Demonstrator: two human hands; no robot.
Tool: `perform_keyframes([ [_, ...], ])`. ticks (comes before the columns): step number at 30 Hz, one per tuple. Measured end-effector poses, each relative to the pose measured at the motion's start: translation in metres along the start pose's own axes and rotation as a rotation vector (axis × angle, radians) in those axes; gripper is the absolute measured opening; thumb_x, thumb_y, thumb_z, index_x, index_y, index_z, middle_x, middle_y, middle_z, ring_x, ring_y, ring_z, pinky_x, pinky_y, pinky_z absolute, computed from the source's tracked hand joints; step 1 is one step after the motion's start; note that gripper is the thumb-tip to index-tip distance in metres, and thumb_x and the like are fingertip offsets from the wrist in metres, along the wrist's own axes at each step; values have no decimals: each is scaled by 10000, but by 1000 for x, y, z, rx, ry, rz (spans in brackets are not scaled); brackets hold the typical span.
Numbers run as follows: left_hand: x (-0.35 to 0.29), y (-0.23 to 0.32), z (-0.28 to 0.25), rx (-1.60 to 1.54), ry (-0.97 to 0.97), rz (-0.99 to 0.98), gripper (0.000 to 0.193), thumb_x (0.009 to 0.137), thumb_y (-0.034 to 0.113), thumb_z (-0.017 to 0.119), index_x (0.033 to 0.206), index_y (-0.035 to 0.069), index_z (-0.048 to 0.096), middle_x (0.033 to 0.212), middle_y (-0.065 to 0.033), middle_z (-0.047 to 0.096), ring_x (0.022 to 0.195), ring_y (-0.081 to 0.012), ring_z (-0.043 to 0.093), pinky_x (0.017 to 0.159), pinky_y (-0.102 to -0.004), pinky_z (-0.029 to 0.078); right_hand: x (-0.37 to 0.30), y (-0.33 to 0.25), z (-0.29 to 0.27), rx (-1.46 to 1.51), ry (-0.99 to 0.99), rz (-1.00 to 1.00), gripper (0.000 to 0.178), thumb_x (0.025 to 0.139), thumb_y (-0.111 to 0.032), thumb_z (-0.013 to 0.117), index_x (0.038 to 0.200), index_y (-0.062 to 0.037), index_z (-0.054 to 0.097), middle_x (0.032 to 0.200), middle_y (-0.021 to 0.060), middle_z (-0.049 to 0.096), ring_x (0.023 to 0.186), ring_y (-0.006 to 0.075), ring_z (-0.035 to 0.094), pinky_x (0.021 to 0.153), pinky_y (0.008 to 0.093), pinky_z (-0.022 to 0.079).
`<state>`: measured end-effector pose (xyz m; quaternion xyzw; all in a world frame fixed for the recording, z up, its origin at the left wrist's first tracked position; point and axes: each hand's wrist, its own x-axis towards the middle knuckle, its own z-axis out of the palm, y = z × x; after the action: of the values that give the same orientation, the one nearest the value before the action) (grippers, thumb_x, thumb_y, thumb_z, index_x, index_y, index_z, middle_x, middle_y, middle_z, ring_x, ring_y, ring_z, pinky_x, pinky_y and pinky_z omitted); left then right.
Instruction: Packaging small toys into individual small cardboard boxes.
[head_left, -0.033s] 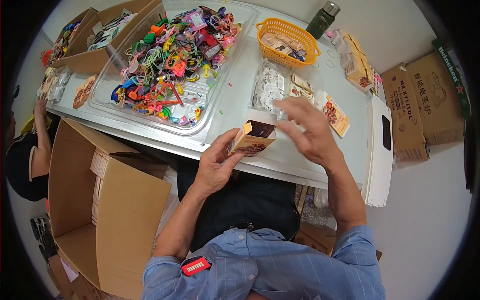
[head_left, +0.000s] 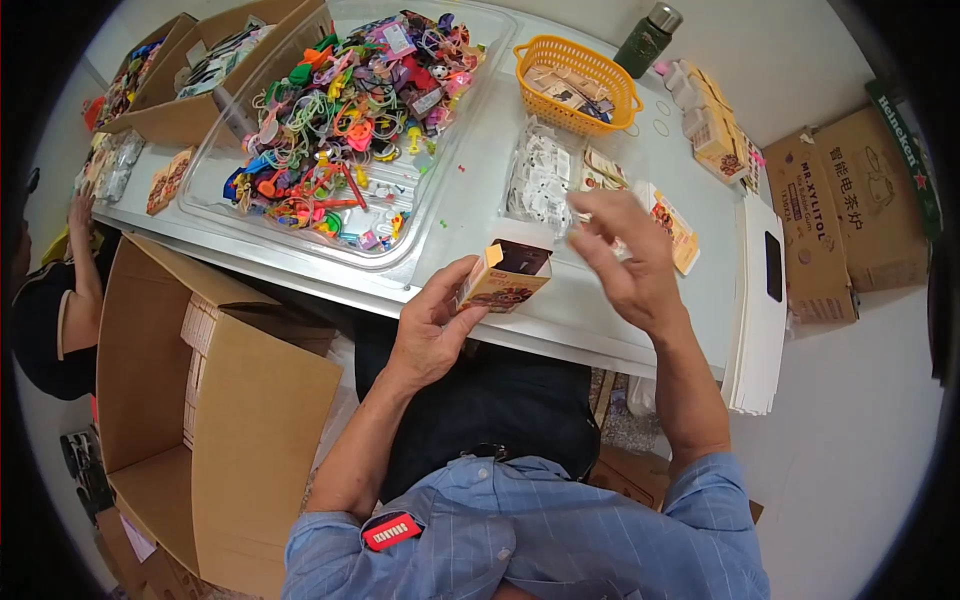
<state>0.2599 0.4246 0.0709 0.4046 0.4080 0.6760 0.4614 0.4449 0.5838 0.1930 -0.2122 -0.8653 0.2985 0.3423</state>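
Your left hand (head_left: 430,330) is pinching a small open carton (head_left: 510,290) at the near edge of the bench (head_left: 470,212). Your right hand (head_left: 632,258), blurred, is hovering nearby, thumb and fingers spread, close to some white packets (head_left: 540,182).

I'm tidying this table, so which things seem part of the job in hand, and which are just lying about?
Likely in the job:
open printed carton, held in the left hand
white plastic pieces, near the right hand

Probably just lying about:
green metal-capped flask
phone-like black slab
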Motion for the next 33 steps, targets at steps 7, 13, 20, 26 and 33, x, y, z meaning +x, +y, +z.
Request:
perform_keyframes([
  [7,1,-3,3,116,0,2,509,923,-91,627,1414,-37,505,1376,-149,575,1272,-259,568,1082,-383,465,-34,-5,26,512,-75,588,226,991,-134,661,1169,4,673,894,29,669,741,74,636,609,214,504],
  [13,15,33,28,729,120,234,472,880,80,726,1327,-8,601,1195,-226,646,1142,-386,599,998,-409,479,-48,-6,52,142,84,366,110,969,-64,656,1049,11,674,830,22,667,683,61,611,619,224,525],
  [20,30,6,26,397,274,-45,327,985,176,641,1244,-22,649,1153,-158,663,1077,-257,604,961,-345,466,-40,14,49,899,-8,760,196,1002,-124,603,1149,5,614,801,50,649,642,112,658,570,253,559],
  [26,42,-9,15,168,228,-24,301,1065,212,532,1182,-23,678,1080,-99,661,1000,-153,575,925,-298,446,-18,6,19,540,-233,695,214,1014,-147,597,1168,-4,636,857,66,665,674,132,676,565,269,558],
  [33,53,-17,30,100,272,14,297,1072,229,550,1139,-24,692,937,4,646,906,-74,528,856,-231,427,27,102,-12,-721,-190,85,227,961,-152,613,1129,-13,676,1070,173,671,1108,319,621,877,424,535],
])
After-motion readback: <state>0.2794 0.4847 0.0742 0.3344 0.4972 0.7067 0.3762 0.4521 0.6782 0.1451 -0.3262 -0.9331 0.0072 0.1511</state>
